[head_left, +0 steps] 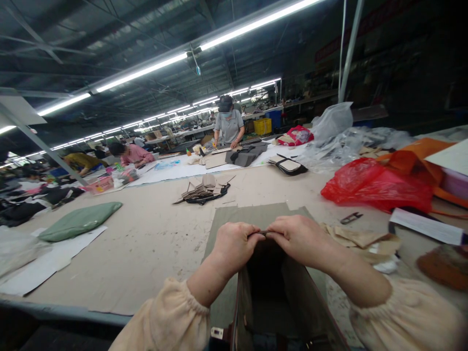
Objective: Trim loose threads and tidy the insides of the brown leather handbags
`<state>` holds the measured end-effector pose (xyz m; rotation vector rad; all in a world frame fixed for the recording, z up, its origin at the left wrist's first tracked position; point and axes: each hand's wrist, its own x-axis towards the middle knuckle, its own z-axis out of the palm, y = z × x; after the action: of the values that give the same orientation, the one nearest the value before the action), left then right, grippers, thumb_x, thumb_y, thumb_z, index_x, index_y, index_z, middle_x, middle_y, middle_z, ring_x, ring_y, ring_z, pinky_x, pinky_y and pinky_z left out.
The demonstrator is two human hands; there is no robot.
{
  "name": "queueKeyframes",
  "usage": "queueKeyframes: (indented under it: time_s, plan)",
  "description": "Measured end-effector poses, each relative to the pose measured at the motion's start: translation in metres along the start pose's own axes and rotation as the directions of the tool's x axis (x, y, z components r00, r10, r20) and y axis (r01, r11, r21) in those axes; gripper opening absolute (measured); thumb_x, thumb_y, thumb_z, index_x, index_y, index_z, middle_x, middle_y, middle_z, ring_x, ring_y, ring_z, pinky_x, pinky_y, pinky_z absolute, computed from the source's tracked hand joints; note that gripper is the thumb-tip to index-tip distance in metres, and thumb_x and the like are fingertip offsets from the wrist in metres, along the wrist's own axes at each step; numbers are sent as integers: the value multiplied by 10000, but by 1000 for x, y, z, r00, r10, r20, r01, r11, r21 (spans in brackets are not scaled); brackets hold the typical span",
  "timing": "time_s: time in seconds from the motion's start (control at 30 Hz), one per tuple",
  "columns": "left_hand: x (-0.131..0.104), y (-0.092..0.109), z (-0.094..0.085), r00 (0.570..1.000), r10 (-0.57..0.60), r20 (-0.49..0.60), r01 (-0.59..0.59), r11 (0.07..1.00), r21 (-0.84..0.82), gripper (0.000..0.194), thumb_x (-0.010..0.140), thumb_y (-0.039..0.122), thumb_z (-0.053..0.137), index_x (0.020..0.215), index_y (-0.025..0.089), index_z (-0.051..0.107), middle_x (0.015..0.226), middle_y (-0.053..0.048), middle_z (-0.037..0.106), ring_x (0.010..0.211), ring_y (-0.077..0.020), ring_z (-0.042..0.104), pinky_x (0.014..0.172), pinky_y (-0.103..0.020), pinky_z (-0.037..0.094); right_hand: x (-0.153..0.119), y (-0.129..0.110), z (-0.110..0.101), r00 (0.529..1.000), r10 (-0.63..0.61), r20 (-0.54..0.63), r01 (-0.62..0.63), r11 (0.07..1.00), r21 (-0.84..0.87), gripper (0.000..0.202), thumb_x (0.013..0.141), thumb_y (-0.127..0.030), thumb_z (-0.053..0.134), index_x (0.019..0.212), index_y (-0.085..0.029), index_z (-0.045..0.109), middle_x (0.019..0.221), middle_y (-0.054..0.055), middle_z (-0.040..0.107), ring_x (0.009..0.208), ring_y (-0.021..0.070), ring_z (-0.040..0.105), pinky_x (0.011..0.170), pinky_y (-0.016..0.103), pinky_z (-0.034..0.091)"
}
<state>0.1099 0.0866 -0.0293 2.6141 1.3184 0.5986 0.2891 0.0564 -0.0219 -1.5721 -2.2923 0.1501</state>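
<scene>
An open bag (pixel 300 302) with dark brown edges stands in front of me, its inside in deep shadow. My left hand (pixel 234 243) pinches the bag's far top edge between thumb and fingers. Close beside it, my right hand (pixel 296 239) grips the same edge, the two thumbs almost meeting. A small metal fitting (pixel 217 333) shows at the bag's near left side. Beneath the bag lies a grey-green sheet (pixel 226 219). The bag's lower part is out of view.
Thread snips (pixel 351 218) and tan fabric scraps (pixel 361 241) lie right of my hands, near a red plastic bag (pixel 373 185). Cut strips (pixel 204 190) are heaped ahead. A green pouch (pixel 80 222) rests at left. Across the table stands a co-worker (pixel 229 124).
</scene>
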Motion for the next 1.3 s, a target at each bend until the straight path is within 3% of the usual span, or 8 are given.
queueKeyframes:
  time_s: [0.47, 0.6, 0.77, 0.87, 0.93, 1.1, 1.17, 1.3]
  plan:
    - [2, 8, 3, 1000, -10, -25, 8, 997, -81, 131, 794, 272, 542, 765, 208, 653, 775, 6, 671, 728, -135, 592, 659, -227, 414, -1, 4, 2, 999, -28, -31, 28, 1000, 12, 253, 863, -291, 450, 810, -262, 696, 771, -4, 658, 718, 146, 588, 585, 237, 350]
    - [4, 8, 7, 997, -51, -50, 42, 985, -169, 97, 764, 221, 557, 694, 186, 614, 714, 18, 629, 694, -118, 558, 622, -214, 389, -4, 10, 3, 1000, -18, -10, 20, 973, 230, 331, 892, -337, 399, 787, -222, 690, 756, 12, 655, 718, 155, 588, 619, 247, 395]
    - [7, 9, 10, 992, -115, -52, 99, 965, -242, 76, 738, 190, 566, 676, 176, 609, 679, 23, 600, 683, -116, 540, 623, -219, 382, -24, 12, 8, 998, 48, -32, -19, 800, 599, 392, 908, -418, 350, 1130, -221, 605, 1099, 48, 628, 1019, 193, 556, 871, 318, 429]
    - [8, 8, 6, 990, -141, 14, 138, 935, -326, 95, 759, 206, 547, 720, 176, 629, 719, 13, 623, 713, -125, 557, 660, -231, 405, -37, 8, 17, 985, 161, -64, -87, 780, 620, 458, 828, -422, 500, 1241, -228, 520, 1229, 64, 556, 1108, 225, 509, 936, 365, 409]
    - [7, 5, 1, 979, -158, 126, 197, 885, -422, 123, 757, 237, 567, 825, 175, 650, 799, -6, 655, 768, -140, 583, 706, -243, 430, -43, 7, 23, 974, 214, -78, -117, 764, 635, 459, 813, -392, 517, 1240, -225, 523, 1230, 67, 555, 1105, 231, 516, 934, 373, 419]
    - [0, -5, -10, 903, -104, 416, 376, 659, -651, 618, 596, 262, 744, 1172, 149, 549, 1149, -83, 608, 1031, -208, 564, 883, -278, 435, -45, 16, 30, 967, 246, -60, -146, 734, 663, 377, 857, -377, 445, 1199, -263, 556, 1222, 28, 566, 1126, 212, 502, 979, 382, 384]
    - [-3, -7, -12, 898, -141, 416, 401, 652, -643, 619, 614, 292, 733, 1186, 146, 548, 1192, -93, 583, 1060, -223, 549, 894, -290, 433, -44, 20, 31, 969, 242, -51, -149, 737, 659, 369, 861, -387, 438, 1189, -273, 562, 1223, 18, 565, 1131, 208, 498, 987, 383, 377]
    - [-8, -5, -10, 910, -271, 315, 398, 786, -473, 419, 666, 374, 677, 1018, 147, 662, 1038, -79, 661, 927, -223, 597, 781, -287, 469, -42, 22, 33, 968, 232, -90, -120, 753, 647, 360, 860, -377, 433, 1161, -253, 588, 1192, 28, 586, 1106, 217, 517, 967, 376, 401]
